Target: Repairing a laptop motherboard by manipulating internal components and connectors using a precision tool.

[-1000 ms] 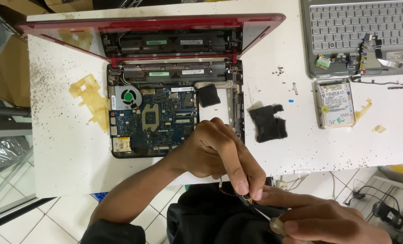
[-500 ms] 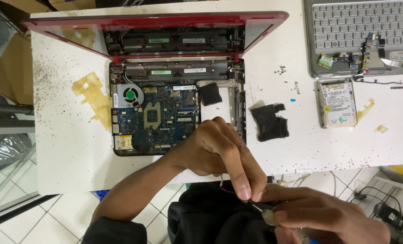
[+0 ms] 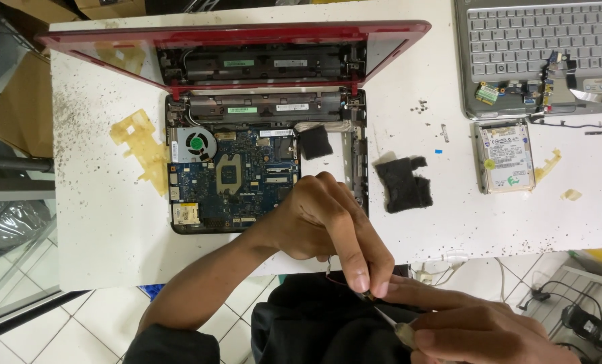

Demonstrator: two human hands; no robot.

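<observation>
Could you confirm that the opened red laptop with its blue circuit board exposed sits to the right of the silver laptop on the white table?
Not quite: the head view shows the red laptop, its blue circuit board exposed, to the left of the silver laptop, not the right. Both sit on the white table.

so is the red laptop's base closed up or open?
Open. The red laptop has its top cover off: the blue board, fan and bare frame show. Both hands work below the table edge, off the laptop.
</observation>
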